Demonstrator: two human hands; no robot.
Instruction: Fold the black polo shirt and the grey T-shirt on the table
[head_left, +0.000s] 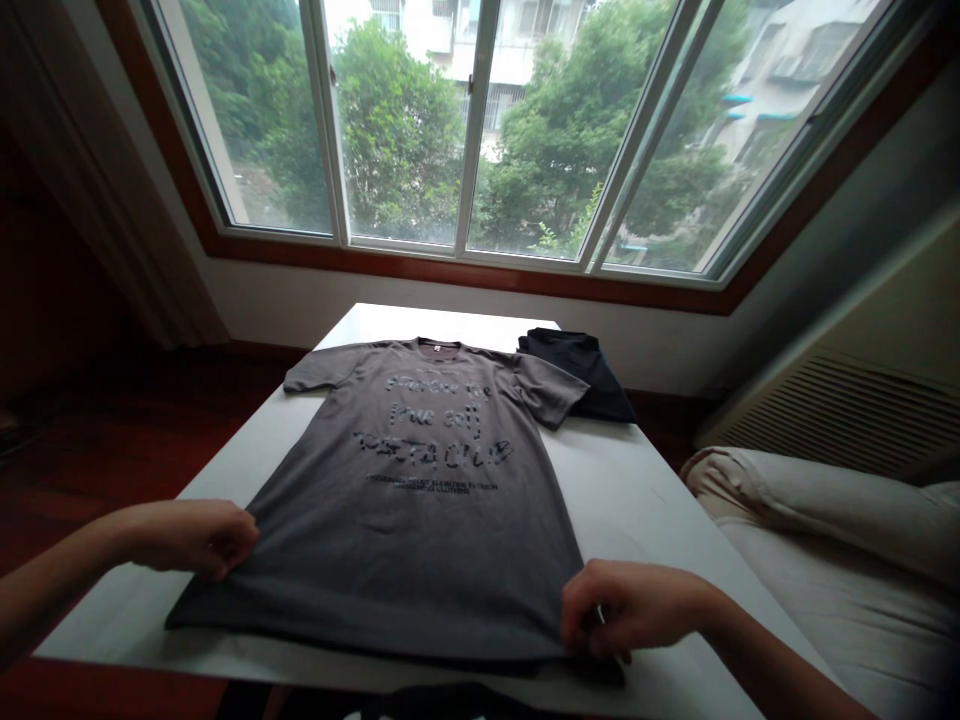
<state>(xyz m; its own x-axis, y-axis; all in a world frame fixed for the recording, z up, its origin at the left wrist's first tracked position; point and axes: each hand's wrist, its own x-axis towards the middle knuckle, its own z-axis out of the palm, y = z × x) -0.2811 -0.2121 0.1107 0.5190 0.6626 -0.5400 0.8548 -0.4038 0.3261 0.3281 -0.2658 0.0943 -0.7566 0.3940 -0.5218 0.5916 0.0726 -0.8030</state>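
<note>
A dark grey T-shirt (420, 540) with black lettering lies spread out, front up, on a white table (637, 500), its collar toward the window and its hem toward me. At the shirt's left edge, a little above the hem corner, my left hand (199, 538) is closed on the fabric. My right hand (626, 608) pinches the shirt at its lower right edge, close to the hem corner. The right sleeve overlaps a folded dark garment (581, 370) at the table's far right.
A wide window (465, 255) with a brown frame stands beyond the table. To the right are a cream cushioned seat (840, 520) and a slatted panel (847, 405). A curtain (112, 180) hangs at the left, above the dark red floor (135, 430). Dark cloth shows at the bottom edge.
</note>
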